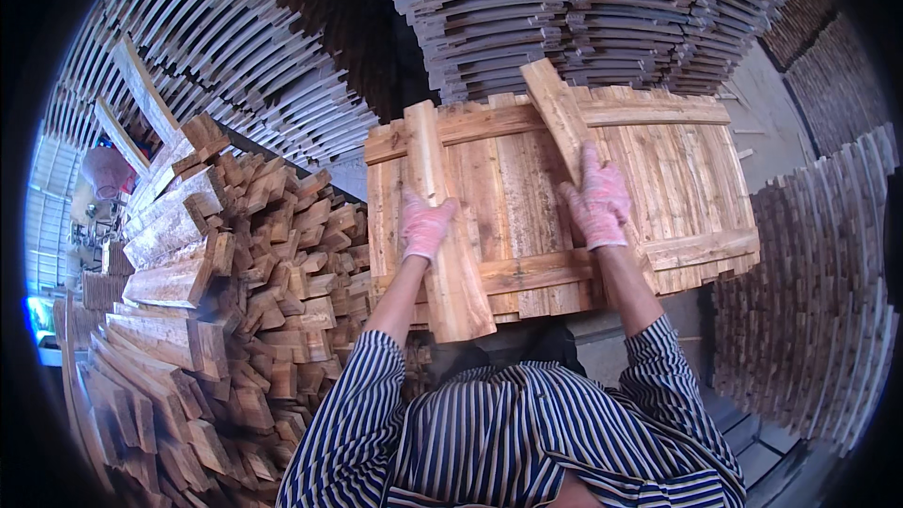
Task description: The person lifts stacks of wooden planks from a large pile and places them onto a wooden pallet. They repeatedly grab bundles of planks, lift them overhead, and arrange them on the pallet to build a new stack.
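Observation:
My left hand (426, 224), in a pink and white glove, is closed around a wooden board (456, 287) that slants across the left part of a plank stack. My right hand (600, 199), gloved alike, grips a second board (553, 105), tilted with its upper end to the left. Its lower part is partly hidden by the hand and forearm. Beneath both boards, planks lie side by side in a broad layer (513, 202). One crosswise plank (658, 111) runs along the far edge and another (701, 247) along the near edge.
To the left rises a heap of loose wooden boards (292, 292), end grain outward. Stacks of slatted planks stand far left (198, 47), far ahead (564, 9) and on the right (809, 292). A strip of concrete floor (757, 122) shows beyond the stack's right end.

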Demonstrator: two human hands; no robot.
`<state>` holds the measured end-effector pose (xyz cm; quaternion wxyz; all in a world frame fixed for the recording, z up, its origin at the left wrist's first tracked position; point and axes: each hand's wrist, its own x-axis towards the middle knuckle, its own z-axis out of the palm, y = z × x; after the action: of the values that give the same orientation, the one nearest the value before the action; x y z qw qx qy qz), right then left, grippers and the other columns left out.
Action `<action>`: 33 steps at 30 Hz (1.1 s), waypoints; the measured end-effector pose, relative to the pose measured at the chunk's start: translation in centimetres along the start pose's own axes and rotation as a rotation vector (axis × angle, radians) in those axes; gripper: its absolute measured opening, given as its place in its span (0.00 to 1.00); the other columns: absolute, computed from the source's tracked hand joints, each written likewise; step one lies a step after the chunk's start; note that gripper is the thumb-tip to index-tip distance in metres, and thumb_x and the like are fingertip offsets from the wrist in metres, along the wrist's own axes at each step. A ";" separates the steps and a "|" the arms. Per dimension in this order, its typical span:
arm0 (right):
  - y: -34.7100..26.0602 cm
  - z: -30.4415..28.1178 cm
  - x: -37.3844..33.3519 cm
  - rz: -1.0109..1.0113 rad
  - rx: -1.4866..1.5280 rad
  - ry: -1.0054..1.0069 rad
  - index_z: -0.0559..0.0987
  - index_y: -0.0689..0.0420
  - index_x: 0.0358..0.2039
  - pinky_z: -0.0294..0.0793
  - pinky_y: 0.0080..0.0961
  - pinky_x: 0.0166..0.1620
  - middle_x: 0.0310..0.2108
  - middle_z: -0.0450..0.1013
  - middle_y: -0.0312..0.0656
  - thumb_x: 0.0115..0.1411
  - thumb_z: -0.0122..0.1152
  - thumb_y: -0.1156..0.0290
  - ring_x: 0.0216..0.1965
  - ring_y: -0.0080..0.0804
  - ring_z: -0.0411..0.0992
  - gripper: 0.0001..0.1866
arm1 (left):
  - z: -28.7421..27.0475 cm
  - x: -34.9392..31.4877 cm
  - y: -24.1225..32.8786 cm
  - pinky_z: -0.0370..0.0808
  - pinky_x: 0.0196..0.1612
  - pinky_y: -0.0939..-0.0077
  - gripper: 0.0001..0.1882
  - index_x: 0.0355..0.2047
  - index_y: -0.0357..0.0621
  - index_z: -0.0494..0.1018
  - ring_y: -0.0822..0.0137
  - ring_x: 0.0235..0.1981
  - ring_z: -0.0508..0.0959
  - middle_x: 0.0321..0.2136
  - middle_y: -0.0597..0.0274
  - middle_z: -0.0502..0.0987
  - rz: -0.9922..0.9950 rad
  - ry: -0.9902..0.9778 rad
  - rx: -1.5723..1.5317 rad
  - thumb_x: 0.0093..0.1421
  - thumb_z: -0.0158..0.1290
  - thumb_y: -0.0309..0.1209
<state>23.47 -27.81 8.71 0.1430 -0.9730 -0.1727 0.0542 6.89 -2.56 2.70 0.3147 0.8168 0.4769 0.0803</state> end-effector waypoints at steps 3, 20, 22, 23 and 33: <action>-4.6 2.7 -2.1 -0.068 0.068 -0.011 0.57 0.44 0.72 0.79 0.47 0.44 0.47 0.71 0.56 0.55 0.73 0.50 0.47 0.53 0.75 0.49 | -2.8 3.0 -6.6 0.71 0.63 0.60 0.63 0.72 0.30 0.48 0.44 0.60 0.75 0.59 0.32 0.72 0.009 0.058 -0.115 0.50 0.71 0.52; 3.4 5.0 3.5 0.013 -0.064 -0.002 0.65 0.38 0.68 0.73 0.53 0.53 0.54 0.70 0.58 0.57 0.69 0.49 0.55 0.58 0.72 0.40 | -5.6 7.8 -9.2 0.73 0.61 0.67 0.48 0.71 0.33 0.58 0.57 0.55 0.77 0.58 0.46 0.76 0.053 -0.262 -0.445 0.54 0.71 0.32; 2.9 4.9 3.2 0.019 -0.108 0.028 0.67 0.34 0.67 0.75 0.53 0.50 0.50 0.72 0.56 0.58 0.69 0.50 0.52 0.56 0.74 0.37 | -5.1 8.5 -10.1 0.73 0.61 0.67 0.50 0.71 0.34 0.57 0.56 0.55 0.78 0.58 0.45 0.76 0.026 -0.240 -0.407 0.53 0.71 0.33; 1.7 4.9 2.8 0.015 -0.147 0.061 0.67 0.35 0.66 0.76 0.53 0.49 0.47 0.72 0.55 0.58 0.69 0.51 0.51 0.55 0.74 0.36 | -4.8 8.6 -10.9 0.73 0.61 0.66 0.51 0.71 0.35 0.57 0.54 0.57 0.77 0.58 0.44 0.76 0.017 -0.223 -0.384 0.52 0.72 0.36; -13.0 12.5 -0.6 -0.204 0.265 0.008 0.70 0.49 0.59 0.78 0.48 0.45 0.44 0.72 0.54 0.62 0.64 0.50 0.47 0.47 0.75 0.29 | -6.9 9.2 -10.6 0.67 0.67 0.66 0.54 0.72 0.34 0.56 0.51 0.62 0.74 0.62 0.39 0.71 0.061 -0.326 -0.426 0.51 0.73 0.39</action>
<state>16.76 -13.06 0.65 0.2757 -0.9232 -0.2615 0.0578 1.10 11.78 0.35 0.5495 0.7484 0.3673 0.0556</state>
